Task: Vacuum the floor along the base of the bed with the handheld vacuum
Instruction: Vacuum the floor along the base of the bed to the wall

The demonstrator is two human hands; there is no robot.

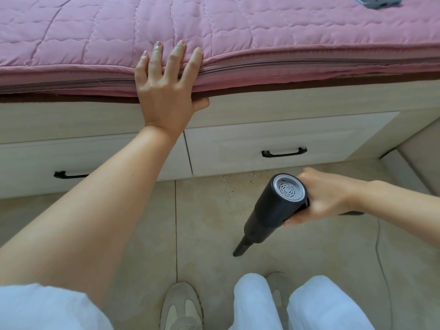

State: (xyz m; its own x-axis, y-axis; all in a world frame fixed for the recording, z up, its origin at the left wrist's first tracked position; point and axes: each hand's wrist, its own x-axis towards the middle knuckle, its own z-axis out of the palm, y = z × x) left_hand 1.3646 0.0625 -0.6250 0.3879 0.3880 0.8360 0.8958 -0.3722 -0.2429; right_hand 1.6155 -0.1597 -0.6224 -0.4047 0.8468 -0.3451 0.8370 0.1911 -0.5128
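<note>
My right hand (326,198) grips a black handheld vacuum (273,208) by its body, silver vented end cap facing up. Its narrow nozzle (241,247) points down and left, with the tip at or just above the beige tiled floor (214,222). Fine dark crumbs (240,181) lie scattered on the tiles along the bed base, above the nozzle. My left hand (166,84) rests flat with spread fingers on the edge of the pink quilted mattress (262,32), thumb tucked under its rim.
The bed base has two cream drawers, each with a black handle (284,152) (69,175). A thin cable (381,265) trails over the floor at the right. My shoes (182,306) and white trousers fill the bottom. A grey object (378,2) lies on the bed's far right.
</note>
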